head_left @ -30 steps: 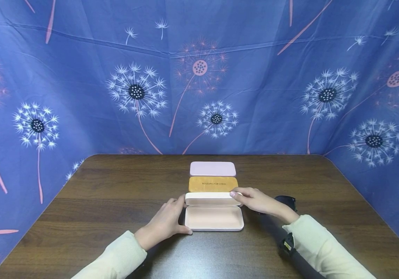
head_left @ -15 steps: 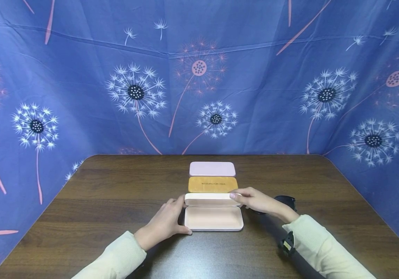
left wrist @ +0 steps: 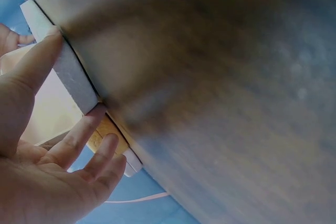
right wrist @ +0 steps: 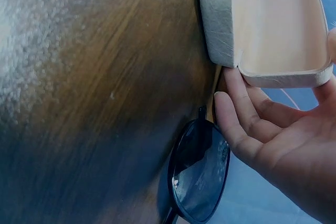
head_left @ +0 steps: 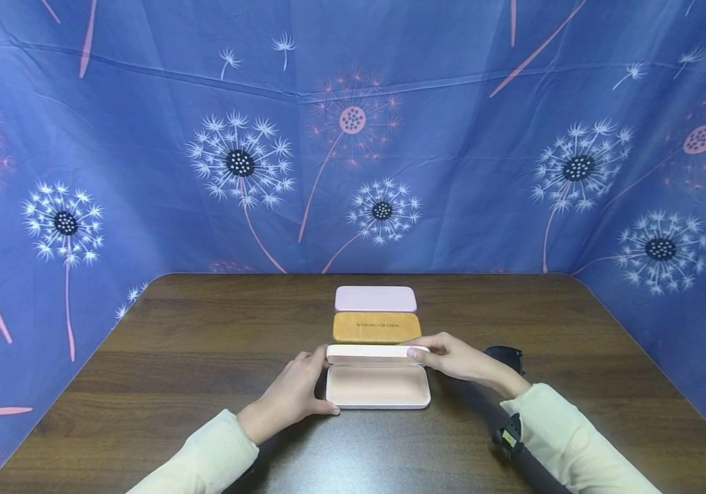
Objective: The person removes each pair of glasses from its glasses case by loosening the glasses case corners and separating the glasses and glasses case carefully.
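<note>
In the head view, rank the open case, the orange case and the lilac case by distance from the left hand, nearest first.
1. Open case: touching the left hand, nearest the person.
2. Orange case: just behind it, middle of the row.
3. Lilac case: farthest back.

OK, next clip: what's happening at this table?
A person sits at a dark wooden table with an open white glasses case in front of them. The left hand rests against the case's left end, steadying it, while the right hand holds the raised lid at its right corner. The case is empty. A pair of sunglasses lies on the table just right of it. Two shut cases, an orange-brown case and a lilac case, lie behind.
</note>
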### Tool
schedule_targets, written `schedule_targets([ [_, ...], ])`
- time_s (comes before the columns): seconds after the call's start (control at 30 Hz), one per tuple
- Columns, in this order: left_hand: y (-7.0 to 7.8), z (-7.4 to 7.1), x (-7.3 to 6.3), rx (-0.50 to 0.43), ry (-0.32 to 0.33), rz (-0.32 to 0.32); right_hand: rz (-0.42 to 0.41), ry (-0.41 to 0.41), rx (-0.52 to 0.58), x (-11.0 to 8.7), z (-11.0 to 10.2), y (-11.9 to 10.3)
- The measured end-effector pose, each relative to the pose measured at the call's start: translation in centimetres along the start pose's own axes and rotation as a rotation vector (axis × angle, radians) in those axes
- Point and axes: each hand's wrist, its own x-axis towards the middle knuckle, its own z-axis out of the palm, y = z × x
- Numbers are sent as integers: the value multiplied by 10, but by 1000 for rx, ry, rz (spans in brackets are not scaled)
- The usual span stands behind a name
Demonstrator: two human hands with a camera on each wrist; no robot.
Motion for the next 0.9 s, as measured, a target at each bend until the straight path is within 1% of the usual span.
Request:
schedule_targets([
  [0.3,2,-1,0,5,-5,1,-85,6,-37,-4,1,-1],
  [0.53,4,-2,0,2,-26,-19,-93,19,-80,-7,4,-2],
  [0.6,5,-2,0,-3,-28,-23,-108,26,-94,-8,5,-1],
  [0.77,4,-2,0,-8,-22,-17,-142,44,-132,-10,5,1],
  [0.9,4,-1,0,-13,-17,-8,-151,49,-151,-11,6,2],
])
